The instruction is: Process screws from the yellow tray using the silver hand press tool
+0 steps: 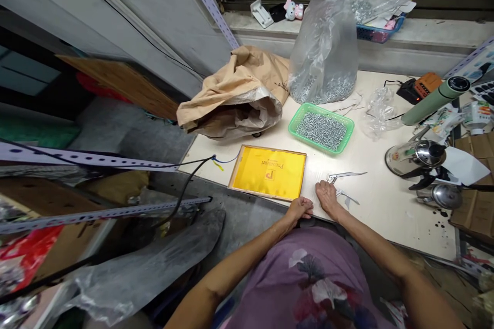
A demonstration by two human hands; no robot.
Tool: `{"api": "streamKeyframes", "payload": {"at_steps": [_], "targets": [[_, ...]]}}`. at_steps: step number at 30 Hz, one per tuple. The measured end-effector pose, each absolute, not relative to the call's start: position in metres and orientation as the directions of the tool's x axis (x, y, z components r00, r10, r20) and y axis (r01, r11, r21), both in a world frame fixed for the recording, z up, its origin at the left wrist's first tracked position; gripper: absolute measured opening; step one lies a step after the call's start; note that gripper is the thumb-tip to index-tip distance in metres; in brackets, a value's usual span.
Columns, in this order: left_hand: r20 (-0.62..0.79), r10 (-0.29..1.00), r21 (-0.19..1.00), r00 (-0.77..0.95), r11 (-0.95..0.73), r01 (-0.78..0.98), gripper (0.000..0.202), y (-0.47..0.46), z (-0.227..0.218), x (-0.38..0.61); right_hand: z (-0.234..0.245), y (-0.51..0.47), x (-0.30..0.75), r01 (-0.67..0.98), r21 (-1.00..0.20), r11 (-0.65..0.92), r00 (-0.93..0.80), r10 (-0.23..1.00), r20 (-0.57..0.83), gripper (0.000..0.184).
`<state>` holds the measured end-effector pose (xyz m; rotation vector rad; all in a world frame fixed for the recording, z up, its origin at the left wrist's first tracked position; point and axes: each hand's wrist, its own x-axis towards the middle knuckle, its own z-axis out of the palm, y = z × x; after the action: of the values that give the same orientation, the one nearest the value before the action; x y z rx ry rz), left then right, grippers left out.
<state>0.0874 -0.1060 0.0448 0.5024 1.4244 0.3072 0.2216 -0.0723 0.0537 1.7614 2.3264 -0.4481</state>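
My left hand [300, 209] is at the table's front edge, by the near right corner of a yellow printed pad [266, 172] in a thin brown frame. Its fingers are curled together; what they hold, if anything, is too small to make out. To the right, my right hand [327, 196] rests low over the table with its fingers closed at a small shiny metal piece [332, 179]. A thin metal strip [351, 173] points right from there, and another thin metal part [348, 196] lies beside the hand.
Beyond the pad stands a green basket [294, 131] of small metal screws or pins. Behind it are a clear bag [324, 46] of similar parts and an open brown sack [235, 92]. A glass pot [401, 159], metal pot [445, 196] and green flask [432, 103] stand right.
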Motion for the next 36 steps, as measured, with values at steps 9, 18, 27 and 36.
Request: {"api": "streamKeyframes", "payload": {"at_steps": [9, 18, 27, 36], "targets": [[-0.771, 0.631, 0.629, 0.089, 0.732, 0.263, 0.005, -0.085, 0.050, 0.108, 0.113, -0.009, 0.264, 0.886, -0.429, 0.175, -0.103, 0.977, 0.187, 0.028], [-0.718, 0.691, 0.610, 0.076, 0.574, 0.546, 0.009, -0.046, 0.046, 0.151, 0.094, -0.074, 0.320, 0.916, -0.402, 0.010, 0.015, 0.998, 0.060, 0.035], [-0.768, 0.638, 0.490, 0.055, 0.529, 0.693, 0.010, -0.045, 0.038, 0.150, 0.038, -0.129, 0.325, 0.970, -0.239, -0.038, -0.027, 0.965, -0.262, 0.026], [-0.827, 0.558, 0.404, 0.075, 0.496, 0.768, 0.010, -0.037, 0.044, 0.152, 0.037, -0.127, 0.322, 0.974, -0.225, 0.021, -0.068, 0.977, -0.201, 0.023]]}}
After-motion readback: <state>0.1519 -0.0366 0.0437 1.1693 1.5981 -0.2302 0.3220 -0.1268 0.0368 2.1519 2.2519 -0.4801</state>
